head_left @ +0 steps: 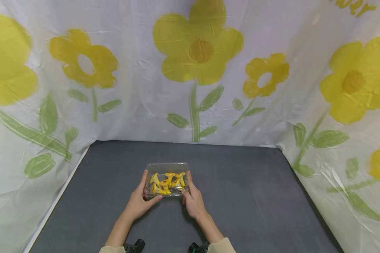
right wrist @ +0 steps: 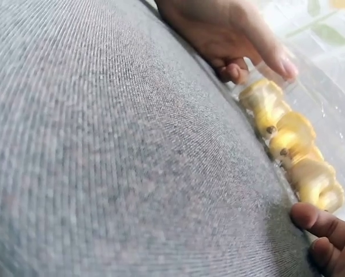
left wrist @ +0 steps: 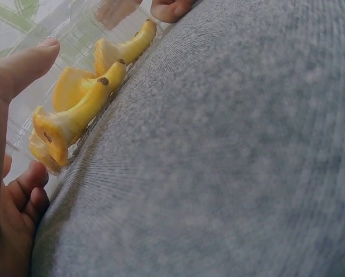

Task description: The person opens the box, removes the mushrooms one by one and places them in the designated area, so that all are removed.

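Head view: your left hand [head_left: 137,204] holds the left side of a clear plastic box [head_left: 168,167], thumb reaching along the near edge, fingers at the side wall. Between your hands, the box sits over the dark table [head_left: 247,189], yellow mushrooms [head_left: 165,183] showing inside; cannot tell whether its base touches down, nor whether the top is fastened. To the right, your right hand [head_left: 194,203] holds the opposite side, thumb at the near right corner. Judgement: for a steady hold, match the pressure from both sides and go lightly, since thin plastic would probably flex or pop open. Best keep the box level, so the mushrooms do not slide to one end; fingertips low on the walls should support better than squeezing above.
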A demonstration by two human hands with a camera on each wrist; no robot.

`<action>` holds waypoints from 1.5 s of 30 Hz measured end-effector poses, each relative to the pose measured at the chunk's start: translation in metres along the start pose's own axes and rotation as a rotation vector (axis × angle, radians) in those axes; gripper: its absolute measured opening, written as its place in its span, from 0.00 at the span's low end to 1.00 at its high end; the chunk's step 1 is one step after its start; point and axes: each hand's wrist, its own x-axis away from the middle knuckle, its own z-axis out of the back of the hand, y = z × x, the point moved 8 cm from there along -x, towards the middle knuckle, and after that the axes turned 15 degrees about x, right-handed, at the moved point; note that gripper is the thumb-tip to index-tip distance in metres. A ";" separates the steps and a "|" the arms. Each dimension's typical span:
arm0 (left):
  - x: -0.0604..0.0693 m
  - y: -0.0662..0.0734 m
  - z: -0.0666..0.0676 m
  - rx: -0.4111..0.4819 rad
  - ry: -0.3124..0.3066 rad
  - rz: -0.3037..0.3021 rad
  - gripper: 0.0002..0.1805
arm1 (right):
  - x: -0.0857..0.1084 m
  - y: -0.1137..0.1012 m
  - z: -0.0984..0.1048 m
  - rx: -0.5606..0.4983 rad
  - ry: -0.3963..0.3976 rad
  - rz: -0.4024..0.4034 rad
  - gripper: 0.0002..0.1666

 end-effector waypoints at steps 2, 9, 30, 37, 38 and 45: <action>0.000 0.000 -0.001 -0.003 -0.003 -0.008 0.67 | 0.001 0.000 0.001 0.011 0.002 -0.006 0.43; -0.004 0.002 0.003 0.009 0.026 -0.022 0.67 | -0.005 -0.004 0.002 -0.001 -0.037 -0.029 0.42; -0.001 0.000 0.004 -0.007 0.009 -0.022 0.66 | 0.002 -0.003 0.011 0.099 -0.082 0.012 0.40; 0.002 -0.001 0.002 -0.011 0.007 -0.016 0.66 | 0.010 0.003 0.014 0.049 -0.082 0.123 0.41; 0.002 -0.002 0.001 -0.008 0.006 -0.014 0.66 | 0.011 0.003 0.015 0.032 -0.084 0.140 0.41; 0.002 -0.002 0.001 0.007 0.004 -0.017 0.66 | 0.015 0.006 0.030 -0.010 0.047 0.246 0.32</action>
